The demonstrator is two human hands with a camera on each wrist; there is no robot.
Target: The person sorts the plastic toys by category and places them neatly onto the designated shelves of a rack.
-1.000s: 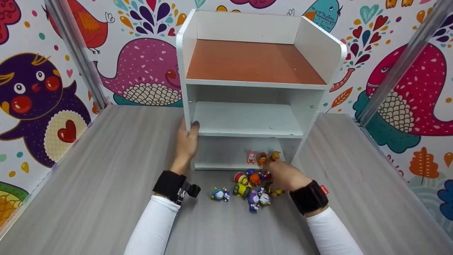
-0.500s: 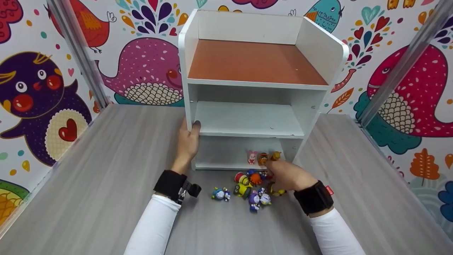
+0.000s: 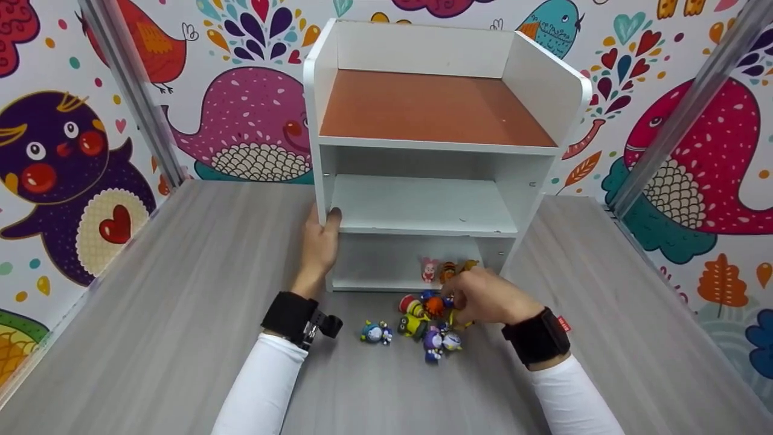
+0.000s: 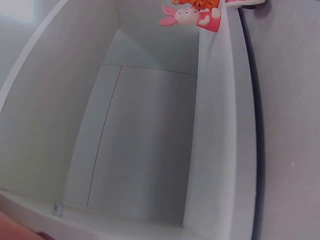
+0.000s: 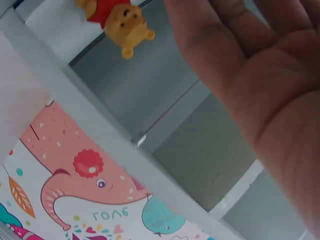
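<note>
My left hand [image 3: 319, 244] grips the left side panel of a white shelf unit [image 3: 426, 231], its thumb in front. On the bottom shelf stand a pink piglet figurine [image 3: 429, 270], an orange striped figurine [image 3: 447, 272] and a yellow bear figurine in a red shirt [image 5: 125, 25]. In front of them my right hand [image 3: 486, 297] reaches down with bent fingers into a pile of small toy figurines [image 3: 413, 325]. A yellow figurine [image 3: 468, 325] lies partly under it. I cannot tell whether the fingers hold one, since the fingertips are hidden.
A blue and white figurine pair [image 3: 376, 332] lies left of the pile on the grey wood-grain floor [image 3: 362, 386]. The unit has a brown top board [image 3: 435, 106] and a middle shelf [image 3: 416, 202]. Walls with cartoon animals stand behind and at both sides.
My right hand has risen slightly over the pile, now covering part of the bear figurine. The yellow figurine beneath it has shifted or become more hidden. My left hand stays on the panel.
</note>
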